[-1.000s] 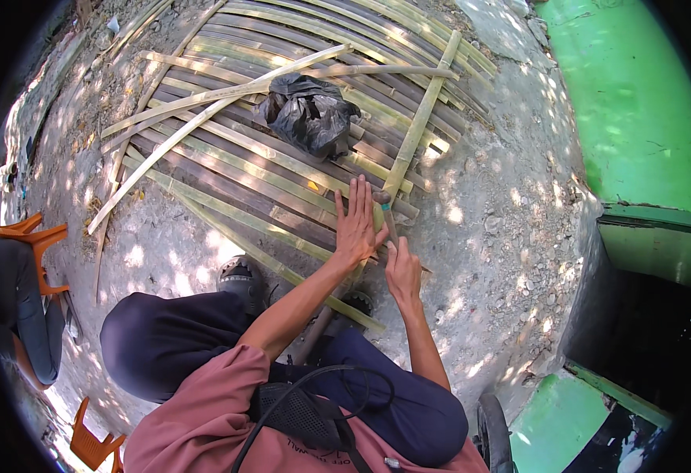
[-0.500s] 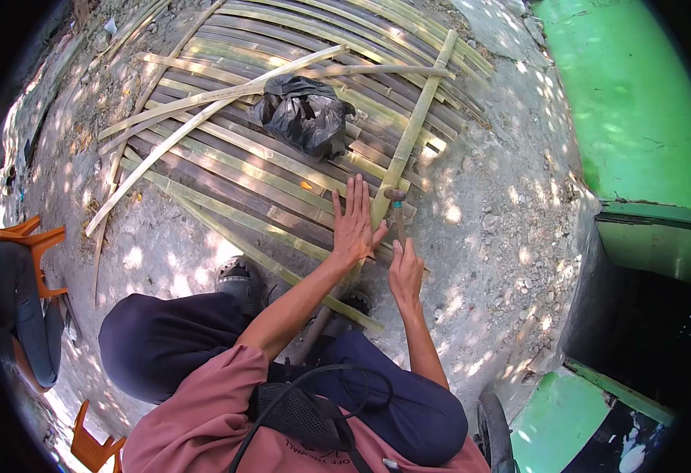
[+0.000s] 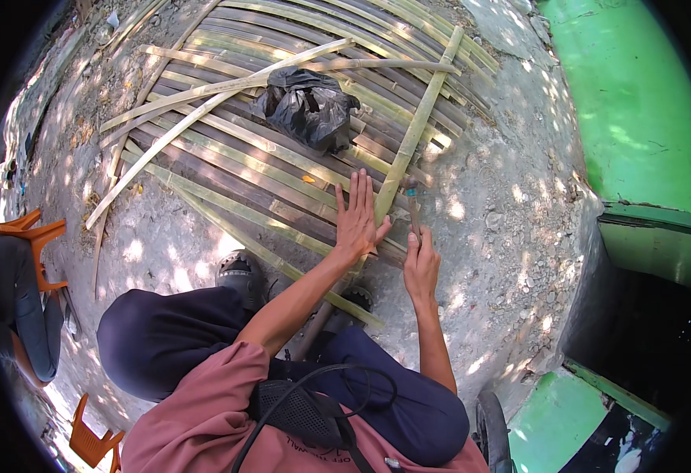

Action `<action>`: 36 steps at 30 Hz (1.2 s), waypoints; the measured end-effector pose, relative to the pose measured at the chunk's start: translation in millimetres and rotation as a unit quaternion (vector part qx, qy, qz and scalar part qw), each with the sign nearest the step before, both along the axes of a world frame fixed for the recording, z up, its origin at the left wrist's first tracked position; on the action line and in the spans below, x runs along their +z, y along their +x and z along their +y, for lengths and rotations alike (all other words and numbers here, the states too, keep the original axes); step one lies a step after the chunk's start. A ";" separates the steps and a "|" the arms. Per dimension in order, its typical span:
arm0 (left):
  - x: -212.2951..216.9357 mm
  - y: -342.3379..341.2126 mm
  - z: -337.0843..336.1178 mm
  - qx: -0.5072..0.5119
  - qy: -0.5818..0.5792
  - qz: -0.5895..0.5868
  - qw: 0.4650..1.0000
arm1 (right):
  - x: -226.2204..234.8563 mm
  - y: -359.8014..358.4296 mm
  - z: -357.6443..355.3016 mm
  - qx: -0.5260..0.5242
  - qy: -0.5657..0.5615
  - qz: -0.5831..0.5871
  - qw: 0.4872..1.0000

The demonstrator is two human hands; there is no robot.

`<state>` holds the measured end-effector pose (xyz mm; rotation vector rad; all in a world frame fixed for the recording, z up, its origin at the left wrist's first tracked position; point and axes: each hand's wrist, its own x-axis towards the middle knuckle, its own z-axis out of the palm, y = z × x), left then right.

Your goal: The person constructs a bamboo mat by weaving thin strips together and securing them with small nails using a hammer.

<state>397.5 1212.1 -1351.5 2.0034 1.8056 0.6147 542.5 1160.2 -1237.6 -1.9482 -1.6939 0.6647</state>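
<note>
My left hand [image 3: 355,225] lies flat, fingers stretched, on the bamboo slats [image 3: 282,185] at the near right end of a large slatted panel. Right beside it, a bamboo crosspiece [image 3: 416,135] runs away from me over the slat ends. My right hand [image 3: 421,264] is wrapped round the handle of a hammer [image 3: 415,206], just right of the crosspiece. The hammer's head is small and blurred, near the slat ends. A crumpled black plastic bag [image 3: 308,110] sits on the panel beyond my left hand.
Loose bamboo strips [image 3: 204,118] lie crossed over the panel's left part, and another strip [image 3: 239,232] angles toward my feet. A green wall [image 3: 629,102] stands at the right. An orange plastic chair [image 3: 42,240] and a seated person's leg [image 3: 38,323] are at the left.
My right hand and the hammer have shifted right, and the hammer head has come away from the crosspiece. My left hand stays flat on the slats. The view has tilted slightly.
</note>
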 end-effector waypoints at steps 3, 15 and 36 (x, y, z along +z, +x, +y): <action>1.4 3.1 -1.4 0.001 -0.009 -0.008 1.000 | 22.6 9.5 11.8 0.039 -0.111 -0.078 0.990; 4.4 1.4 3.0 0.009 -0.024 -0.029 0.999 | 26.2 16.0 29.3 0.121 -0.111 -0.201 0.966; 0.5 -1.9 0.0 0.027 -0.009 -0.035 0.999 | 54.6 -27.3 36.2 0.157 -0.005 -0.206 0.966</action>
